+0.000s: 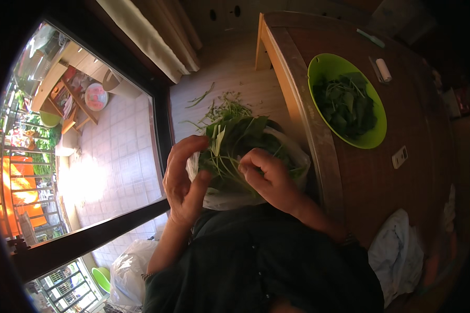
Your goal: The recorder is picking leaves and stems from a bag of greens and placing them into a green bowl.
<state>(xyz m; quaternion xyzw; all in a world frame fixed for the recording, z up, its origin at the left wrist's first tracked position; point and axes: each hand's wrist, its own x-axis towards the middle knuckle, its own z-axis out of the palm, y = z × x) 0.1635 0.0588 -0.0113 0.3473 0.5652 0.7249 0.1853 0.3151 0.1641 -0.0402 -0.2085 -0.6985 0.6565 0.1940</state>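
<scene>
In front of my lap sits a white plastic bag (224, 201) full of leafy greens (248, 133), with long pale stems and dark leaves. At its left side my left hand (184, 180) is curved, thumb apart from the fingers, its fingertips beside the leaves. My right hand (269, 177) is over the bag, thumb and forefinger pinched together at thin green stems (223, 163). To the right, a lime-green bowl (380, 116) on the wooden table holds picked leaves (347, 101).
Trimmed stems (227, 107) lie on the floor beyond the bag. The brown table (371, 182) bears a white roll (383, 70), a small white device (400, 157) and a pale cloth (399, 250). A dark-framed glass door (96, 221) stands at left, near another white bag (130, 271).
</scene>
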